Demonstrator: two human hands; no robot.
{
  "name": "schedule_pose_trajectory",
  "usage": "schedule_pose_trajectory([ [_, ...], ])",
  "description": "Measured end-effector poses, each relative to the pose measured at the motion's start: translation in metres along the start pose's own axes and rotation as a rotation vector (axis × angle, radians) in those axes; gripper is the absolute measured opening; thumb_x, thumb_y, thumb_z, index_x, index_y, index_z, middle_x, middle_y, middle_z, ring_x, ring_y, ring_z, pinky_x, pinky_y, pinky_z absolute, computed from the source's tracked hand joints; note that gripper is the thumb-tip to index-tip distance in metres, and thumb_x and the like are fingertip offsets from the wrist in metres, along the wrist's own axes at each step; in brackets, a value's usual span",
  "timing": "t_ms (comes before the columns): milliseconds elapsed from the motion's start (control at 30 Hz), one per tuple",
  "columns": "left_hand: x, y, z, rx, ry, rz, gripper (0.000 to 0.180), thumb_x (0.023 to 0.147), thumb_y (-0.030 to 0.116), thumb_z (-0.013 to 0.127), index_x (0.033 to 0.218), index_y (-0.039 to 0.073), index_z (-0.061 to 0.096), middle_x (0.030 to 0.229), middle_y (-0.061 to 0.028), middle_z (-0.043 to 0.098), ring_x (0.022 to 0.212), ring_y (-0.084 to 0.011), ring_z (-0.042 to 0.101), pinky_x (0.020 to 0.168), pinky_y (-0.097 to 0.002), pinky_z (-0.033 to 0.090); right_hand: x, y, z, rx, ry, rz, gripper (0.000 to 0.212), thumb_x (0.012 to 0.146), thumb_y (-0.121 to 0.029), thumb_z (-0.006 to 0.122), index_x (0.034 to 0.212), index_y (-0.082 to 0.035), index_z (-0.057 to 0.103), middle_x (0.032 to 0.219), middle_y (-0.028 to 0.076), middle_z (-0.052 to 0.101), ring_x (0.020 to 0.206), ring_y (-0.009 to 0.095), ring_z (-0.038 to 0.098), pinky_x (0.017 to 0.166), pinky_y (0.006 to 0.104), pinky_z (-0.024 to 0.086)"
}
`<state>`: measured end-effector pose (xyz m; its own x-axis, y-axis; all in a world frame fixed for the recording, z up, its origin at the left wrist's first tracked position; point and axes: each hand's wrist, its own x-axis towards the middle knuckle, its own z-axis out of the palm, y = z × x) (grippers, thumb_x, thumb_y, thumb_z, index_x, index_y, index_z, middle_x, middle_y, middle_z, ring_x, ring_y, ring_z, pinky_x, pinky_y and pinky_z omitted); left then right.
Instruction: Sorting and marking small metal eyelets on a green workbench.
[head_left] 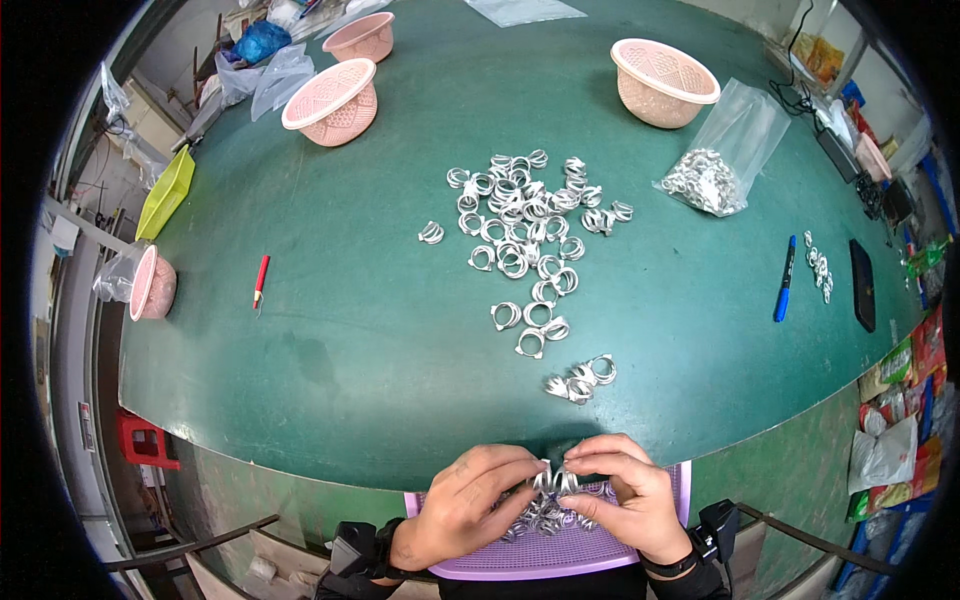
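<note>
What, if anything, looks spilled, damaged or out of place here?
Two mild oddities: one ring lies alone, left of the main pile, and small silvery pieces lie beside the blue marker, outside the clear bag holding similar-looking ones. Nothing looks plainly damaged.

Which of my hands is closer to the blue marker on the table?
Right. Your right hand is over the purple basket, with the marker ahead and to its right. Your left hand is farther left, so farther from it.

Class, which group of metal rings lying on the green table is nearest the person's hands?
The small cluster nearest the front edge of the table, separate from the larger spread of rings farther back.
</note>
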<state>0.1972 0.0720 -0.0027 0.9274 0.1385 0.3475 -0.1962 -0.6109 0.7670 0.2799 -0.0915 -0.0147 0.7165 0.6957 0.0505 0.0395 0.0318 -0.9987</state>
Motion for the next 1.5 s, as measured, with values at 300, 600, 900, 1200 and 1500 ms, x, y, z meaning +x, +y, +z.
schedule_pose_trajectory([
  [300, -0.008, -0.007, -0.001, -0.83, -0.158, -0.501, 0.033, 0.067, 0.002, 0.071, 0.095, -0.006, 0.057, 0.094, -0.0149, 0.057, 0.086, -0.0193, 0.056, 0.074, -0.0296, 0.045, -0.008, 0.0, 0.005, 0.526, -0.06, 0.146, 0.033, 0.072, 0.007, 0.063, 0.103, 0.004, 0.053, 0.099, 0.012, 0.053, 0.083, 0.014, 0.054, 0.072, 0.0253, 0.046],
  [600, -0.005, 0.001, 0.0, -0.473, -0.036, -0.281, 0.03, 0.066, 0.002, 0.07, 0.093, 0.001, 0.058, 0.091, -0.0095, 0.059, 0.084, -0.0174, 0.057, 0.069, -0.0287, 0.047, -0.006, -0.002, 0.006, 0.467, -0.047, 0.08, 0.033, 0.071, 0.01, 0.062, 0.102, 0.004, 0.053, 0.106, 0.013, 0.048, 0.093, 0.017, 0.053, 0.081, 0.0287, 0.046],
  [900, -0.002, 0.005, -0.007, -0.189, -0.088, -0.082, 0.036, 0.062, 0.0, 0.069, 0.095, 0.004, 0.056, 0.093, -0.0086, 0.056, 0.081, -0.0232, 0.056, 0.069, -0.0311, 0.045, -0.007, 0.0, 0.004, 0.299, -0.062, 0.063, 0.031, 0.068, 0.005, 0.067, 0.098, 0.0, 0.058, 0.103, 0.012, 0.051, 0.097, 0.019, 0.052, 0.083, 0.0288, 0.043],
  [1200, 0.003, 0.001, -0.023, -0.142, -0.601, 0.0, 0.044, 0.064, 0.013, 0.072, 0.104, 0.006, 0.055, 0.09, -0.0082, 0.053, 0.082, -0.0236, 0.053, 0.071, -0.0326, 0.042, -0.003, -0.005, -0.018, 0.098, -0.303, 0.029, 0.029, 0.069, 0.001, 0.066, 0.097, -0.002, 0.058, 0.103, 0.012, 0.054, 0.095, 0.022, 0.053, 0.082, 0.0318, 0.042],
  [1500, 0.053, -0.028, 0.007, 0.254, -0.237, -0.058, 0.033, 0.07, 0.017, 0.067, 0.099, 0.007, 0.057, 0.086, -0.0088, 0.051, 0.077, -0.0249, 0.052, 0.064, -0.0329, 0.043, 0.039, -0.001, -0.01, -0.819, 0.187, -0.151, 0.022, 0.069, -0.008, 0.066, 0.09, -0.006, 0.06, 0.085, 0.009, 0.051, 0.079, 0.025, 0.047, 0.067, 0.0331, 0.041],
])
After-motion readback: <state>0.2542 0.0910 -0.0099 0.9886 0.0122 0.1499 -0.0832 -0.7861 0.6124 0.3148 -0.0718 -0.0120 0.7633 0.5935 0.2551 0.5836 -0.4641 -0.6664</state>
